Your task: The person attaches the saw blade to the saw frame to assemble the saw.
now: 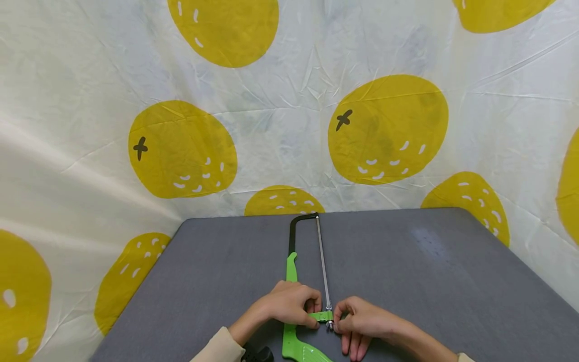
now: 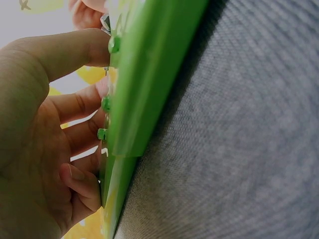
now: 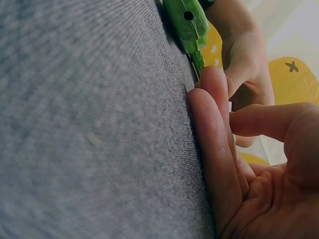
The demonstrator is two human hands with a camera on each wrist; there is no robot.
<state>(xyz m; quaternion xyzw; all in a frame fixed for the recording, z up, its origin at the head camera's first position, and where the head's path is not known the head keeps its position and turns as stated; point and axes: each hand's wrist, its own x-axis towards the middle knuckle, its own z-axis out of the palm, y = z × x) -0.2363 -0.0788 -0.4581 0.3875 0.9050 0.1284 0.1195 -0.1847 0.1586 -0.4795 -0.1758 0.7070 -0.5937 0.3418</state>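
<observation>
A hacksaw point(image 1: 291, 274) with a green handle, black front frame and thin blade point(image 1: 322, 261) lies on the grey table, its front end pointing away from me. My left hand point(image 1: 289, 303) lies across the frame and holds the short green bracket point(image 1: 322, 316) at the blade's near end between thumb and fingers. Close up in the left wrist view, the green frame point(image 2: 144, 89) runs past the thumb and fingers. At the metal wing nut point(image 1: 329, 326) beside the bracket, my right hand point(image 1: 362, 322) pinches with thumb and index finger. Its other fingers point(image 3: 214, 134) rest along the tabletop.
The grey tabletop point(image 1: 407, 281) extends around the saw on both sides. A white cloth with yellow fruit prints point(image 1: 280, 141) hangs behind and beside it. A small black object point(image 1: 258, 354) shows by the left wrist.
</observation>
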